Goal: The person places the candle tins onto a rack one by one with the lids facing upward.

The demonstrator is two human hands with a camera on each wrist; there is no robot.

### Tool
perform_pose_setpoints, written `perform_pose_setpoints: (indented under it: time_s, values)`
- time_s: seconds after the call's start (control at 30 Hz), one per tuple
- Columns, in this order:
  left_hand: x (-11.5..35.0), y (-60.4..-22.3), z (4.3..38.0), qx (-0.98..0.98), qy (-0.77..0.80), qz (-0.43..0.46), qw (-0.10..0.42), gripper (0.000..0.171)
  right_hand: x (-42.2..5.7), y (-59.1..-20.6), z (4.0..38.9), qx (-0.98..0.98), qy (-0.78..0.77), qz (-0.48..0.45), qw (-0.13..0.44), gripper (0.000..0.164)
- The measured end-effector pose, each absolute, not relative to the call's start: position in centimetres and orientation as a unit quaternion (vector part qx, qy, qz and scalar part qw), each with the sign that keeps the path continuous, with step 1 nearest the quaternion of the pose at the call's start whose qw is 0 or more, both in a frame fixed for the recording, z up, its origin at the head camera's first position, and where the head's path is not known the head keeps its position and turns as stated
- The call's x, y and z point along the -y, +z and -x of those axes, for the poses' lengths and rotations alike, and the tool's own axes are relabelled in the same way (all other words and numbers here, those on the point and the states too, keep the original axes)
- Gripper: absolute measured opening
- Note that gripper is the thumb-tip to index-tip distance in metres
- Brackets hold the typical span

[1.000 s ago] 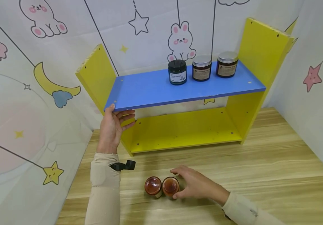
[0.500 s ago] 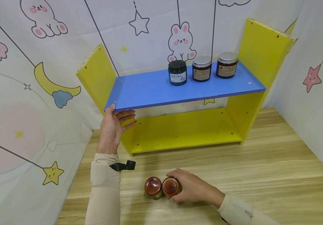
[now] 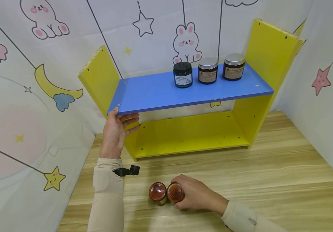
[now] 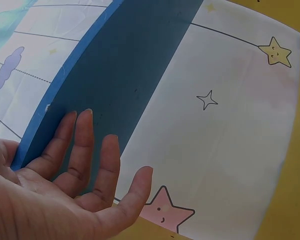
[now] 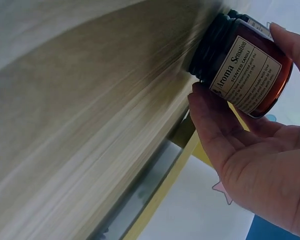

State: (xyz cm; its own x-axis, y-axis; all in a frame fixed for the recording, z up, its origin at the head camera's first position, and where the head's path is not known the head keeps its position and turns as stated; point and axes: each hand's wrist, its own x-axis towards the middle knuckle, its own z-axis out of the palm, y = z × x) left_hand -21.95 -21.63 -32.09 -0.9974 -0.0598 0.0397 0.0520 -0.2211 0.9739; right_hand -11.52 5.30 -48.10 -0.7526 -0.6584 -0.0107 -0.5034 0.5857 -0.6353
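My right hand (image 3: 196, 194) grips an amber scented candle jar (image 3: 175, 192), thumb and fingers around its side. The jar stands upside down, its glass base facing up. In the right wrist view the candle jar (image 5: 250, 75) shows a cream "Aroma Sensation" label and a dark lid toward the table. Close on its left stands a second upturned amber jar (image 3: 157, 192). My left hand (image 3: 115, 135) holds the front left corner of the blue shelf board (image 3: 152, 95), thumb on top and fingers below. The left wrist view shows those fingers (image 4: 82, 145) against the board's underside.
On the blue board stand a black-lidded candle jar (image 3: 183, 75) and two silver-lidded ones, the middle jar (image 3: 208, 71) and the right jar (image 3: 234, 67). Yellow side panels (image 3: 274, 54) rise at both ends. A yellow bottom shelf (image 3: 189, 133) rests on the wooden table (image 3: 294, 170).
My right hand has moved slightly left and closed its fingers and thumb around the right upturned candle jar. My left hand and the shelf have stayed in place.
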Motion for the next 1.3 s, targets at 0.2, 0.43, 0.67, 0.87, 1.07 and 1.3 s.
perform_pose_setpoints:
  time_s: [0.2,0.43,0.67,0.87,1.07,1.3]
  values:
    - [21.70,-32.16,21.98,0.622,-0.782,0.000,0.036,0.055,-4.97,-48.06,11.48,-0.895,-0.285,0.324,0.111,0.063]
    - [21.69,-32.14,22.03,0.622,-0.782,0.002,0.038,0.055,-4.88,-47.79,11.59,-0.901,-0.273,0.322,0.099,0.062]
    - [21.62,-32.11,22.03,0.622,-0.782,-0.001,0.037,0.055,-5.03,-48.00,11.69,-0.894,-0.286,0.331,0.099,0.058]
    - [21.63,-32.19,22.06,0.624,-0.781,-0.007,0.035,0.056,-5.24,-48.11,11.55,-0.887,-0.300,0.336,0.102,0.055]
    - [21.66,-32.27,22.08,0.627,-0.778,-0.005,0.040,0.055,-5.48,-48.03,11.37,-0.883,-0.309,0.338,0.101,0.057]
    - [21.58,-32.14,21.96,0.627,-0.778,-0.001,0.042,0.055,-5.64,-48.14,11.29,-0.882,-0.324,0.326,0.104,0.057]
